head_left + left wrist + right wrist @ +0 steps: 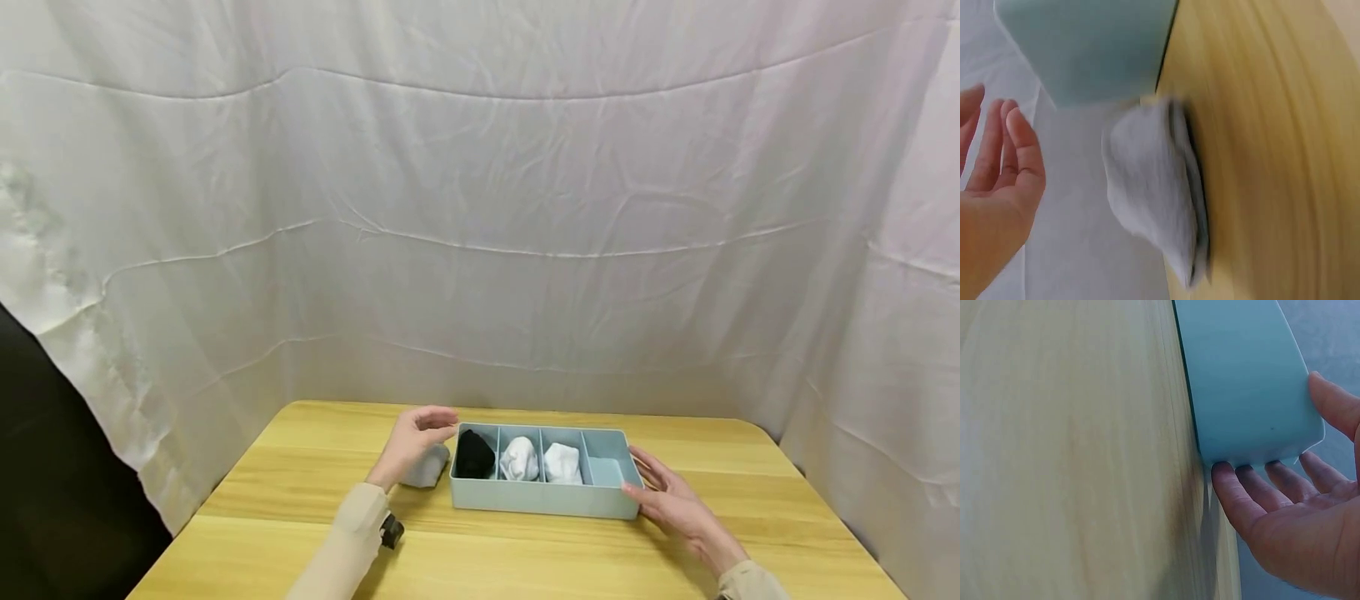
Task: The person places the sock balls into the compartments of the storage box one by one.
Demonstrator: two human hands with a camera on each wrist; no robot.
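On the wooden table [300, 467] sits the blue divided tray [540, 498]; three compartments hold rolled socks and the rightmost is empty. The right hand [675, 504] rests flat-fingered against its right end. The left hand [412, 442] hovers loose and empty above the last grey sock [427, 468], just left of the tray, not yet put in.

White drape [480, 208], seemingly wooden table [300, 467].

A long pale blue plastic organiser tray [540, 497] with four compartments lies flat on the table; from the left they hold a black rolled sock [474, 456], two white rolled socks [520, 459], and the last holds nothing. A light grey rolled sock [427, 468] lies on the table, just beside the tray's left end.
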